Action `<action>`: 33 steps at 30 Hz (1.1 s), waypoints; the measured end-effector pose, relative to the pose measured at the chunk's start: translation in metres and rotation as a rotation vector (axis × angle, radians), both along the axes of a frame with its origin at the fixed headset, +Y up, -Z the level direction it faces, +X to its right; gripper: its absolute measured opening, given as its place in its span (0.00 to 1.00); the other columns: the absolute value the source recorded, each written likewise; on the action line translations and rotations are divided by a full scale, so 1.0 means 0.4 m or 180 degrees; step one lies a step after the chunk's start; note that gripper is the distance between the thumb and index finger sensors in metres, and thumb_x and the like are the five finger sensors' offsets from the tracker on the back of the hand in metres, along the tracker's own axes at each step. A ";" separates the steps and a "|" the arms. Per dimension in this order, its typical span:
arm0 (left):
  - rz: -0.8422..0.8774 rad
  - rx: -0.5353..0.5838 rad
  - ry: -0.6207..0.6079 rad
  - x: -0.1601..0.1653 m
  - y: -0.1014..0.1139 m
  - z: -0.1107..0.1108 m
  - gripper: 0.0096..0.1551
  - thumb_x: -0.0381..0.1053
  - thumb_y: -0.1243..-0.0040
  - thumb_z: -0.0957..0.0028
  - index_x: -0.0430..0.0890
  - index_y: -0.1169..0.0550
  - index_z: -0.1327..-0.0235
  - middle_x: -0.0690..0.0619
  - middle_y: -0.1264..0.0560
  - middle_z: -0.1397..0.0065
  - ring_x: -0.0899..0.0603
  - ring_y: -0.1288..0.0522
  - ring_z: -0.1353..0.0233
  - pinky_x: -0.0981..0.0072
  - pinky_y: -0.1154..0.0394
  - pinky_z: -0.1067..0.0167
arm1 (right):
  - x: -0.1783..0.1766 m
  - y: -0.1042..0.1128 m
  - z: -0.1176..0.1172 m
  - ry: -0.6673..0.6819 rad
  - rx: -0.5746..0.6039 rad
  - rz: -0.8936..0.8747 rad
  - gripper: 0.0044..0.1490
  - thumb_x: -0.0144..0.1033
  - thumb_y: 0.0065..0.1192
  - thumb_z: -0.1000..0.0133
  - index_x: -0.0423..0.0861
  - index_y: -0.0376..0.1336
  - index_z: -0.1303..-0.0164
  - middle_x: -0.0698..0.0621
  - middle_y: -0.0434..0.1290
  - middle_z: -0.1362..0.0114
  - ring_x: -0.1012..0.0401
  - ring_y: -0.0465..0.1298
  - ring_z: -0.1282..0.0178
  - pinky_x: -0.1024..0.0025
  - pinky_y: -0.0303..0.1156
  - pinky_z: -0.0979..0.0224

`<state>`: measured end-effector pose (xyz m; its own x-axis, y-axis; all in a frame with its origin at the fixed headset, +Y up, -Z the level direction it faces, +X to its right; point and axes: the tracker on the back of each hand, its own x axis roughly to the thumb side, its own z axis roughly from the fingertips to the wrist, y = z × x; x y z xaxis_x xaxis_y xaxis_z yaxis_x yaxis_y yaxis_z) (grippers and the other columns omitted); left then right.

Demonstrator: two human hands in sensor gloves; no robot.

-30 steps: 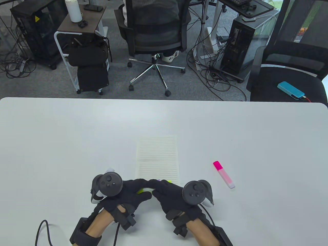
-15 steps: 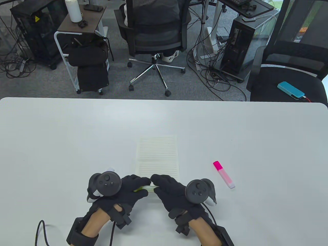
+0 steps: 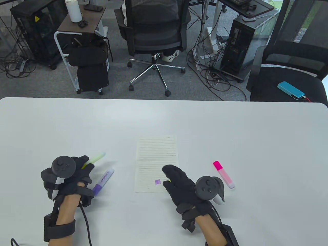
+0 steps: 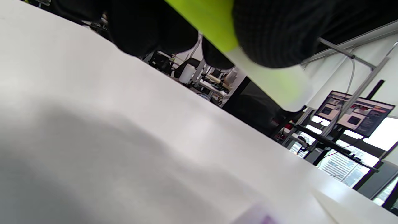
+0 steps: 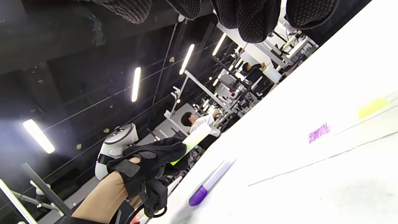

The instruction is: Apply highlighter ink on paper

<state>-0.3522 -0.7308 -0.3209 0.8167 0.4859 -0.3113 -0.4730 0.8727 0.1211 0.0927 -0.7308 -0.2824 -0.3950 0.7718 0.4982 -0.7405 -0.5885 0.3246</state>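
The lined paper [image 3: 157, 164] is lying at the centre of the counter [image 3: 230, 123]. A small purple ink patch [image 3: 157, 182] is sitting near its 6 o'clock edge, and the right wrist view is showing a yellow-green mark [image 5: 373, 107] on the sheet close to that patch. Ink from two colours therefore appears to be already applied.

The left hand [image 3: 74, 176] is positioned toward 8 o'clock from the paper. Its grip is curling around the yellow-green highlighter [image 3: 94, 159], whose pale end is pointing toward 1 o'clock. The purple highlighter [image 3: 103, 182] is lying on the counter just beside that hand, capped.

The right hand [image 3: 179, 184] is hovering at the paper's 5 o'clock corner, fingers relaxed and extended, holding nothing.

The pink highlighter [image 3: 224, 175] is lying toward 3 o'clock, apart from the paper, with its cap on. No pink ink is showing on the sheet, so the pink colour is judged to be the remaining step, once the yellow-green one is set down.
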 end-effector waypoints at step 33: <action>0.0473 0.0443 -0.0891 0.124 0.017 0.009 0.41 0.64 0.40 0.56 0.50 0.32 0.28 0.45 0.36 0.22 0.33 0.33 0.27 0.33 0.39 0.31 | 0.096 0.018 -0.029 -0.0446 -0.0262 0.0102 0.39 0.54 0.46 0.29 0.49 0.43 0.12 0.35 0.46 0.11 0.33 0.54 0.16 0.29 0.54 0.24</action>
